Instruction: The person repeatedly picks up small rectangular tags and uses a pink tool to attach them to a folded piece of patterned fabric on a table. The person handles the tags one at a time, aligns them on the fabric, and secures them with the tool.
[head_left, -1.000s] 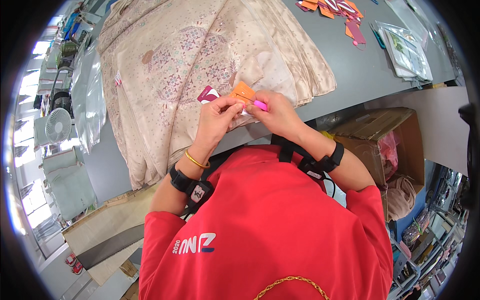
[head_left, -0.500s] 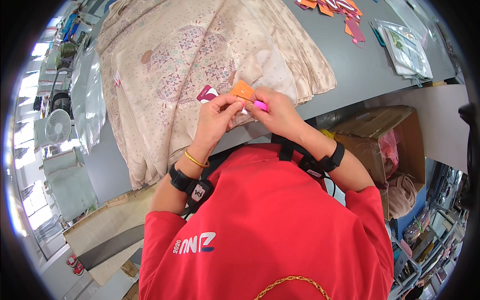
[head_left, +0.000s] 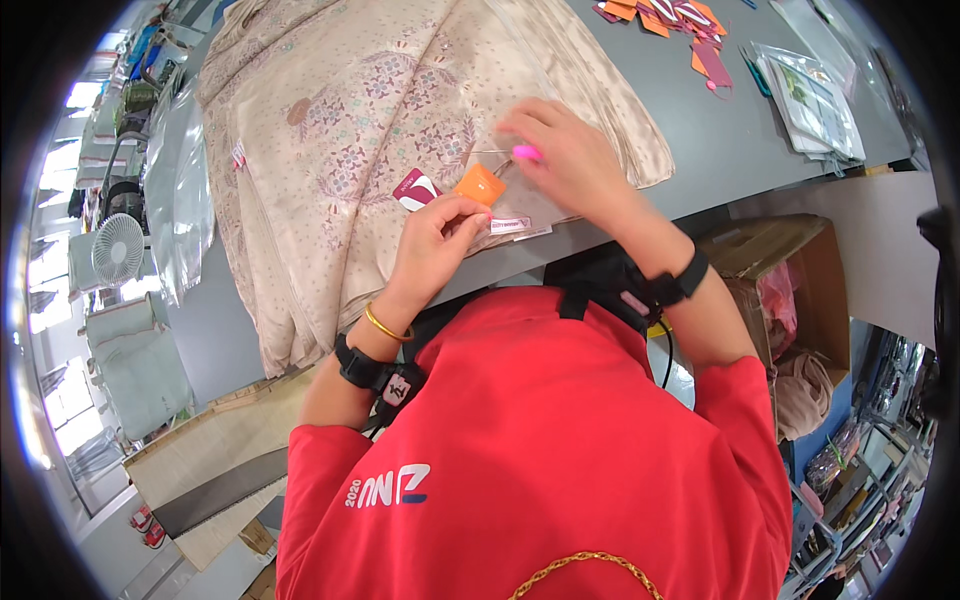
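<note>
Pale beige patterned fabric point(head_left: 400, 60) lies in a folded stack along the near edge of the grey table. At its front edge, my left hand point(head_left: 437, 240) pinches closed beside a white sewn label point(head_left: 510, 225), with a tiny pink piece at the fingertips. An orange tag point(head_left: 479, 186) and a maroon and white tag point(head_left: 415, 188) lie on the cloth just beyond those fingers. Above the stack's right part, my right hand point(head_left: 570, 160), slightly blurred, grips a pink-handled needle tool point(head_left: 527, 153) whose thin shaft points left.
Several orange and maroon tags point(head_left: 670, 15) lie loose at the table's far right, near clear plastic packets point(head_left: 815, 105). A cardboard box point(head_left: 825, 280) with cloth stands to the right, below the table point(head_left: 650, 220). A white fan point(head_left: 118, 247) is at the left.
My right hand has moved up and right, away from my left hand, with the pink-handled needle tool. The white label now shows. My left hand keeps its pinch almost in place.
</note>
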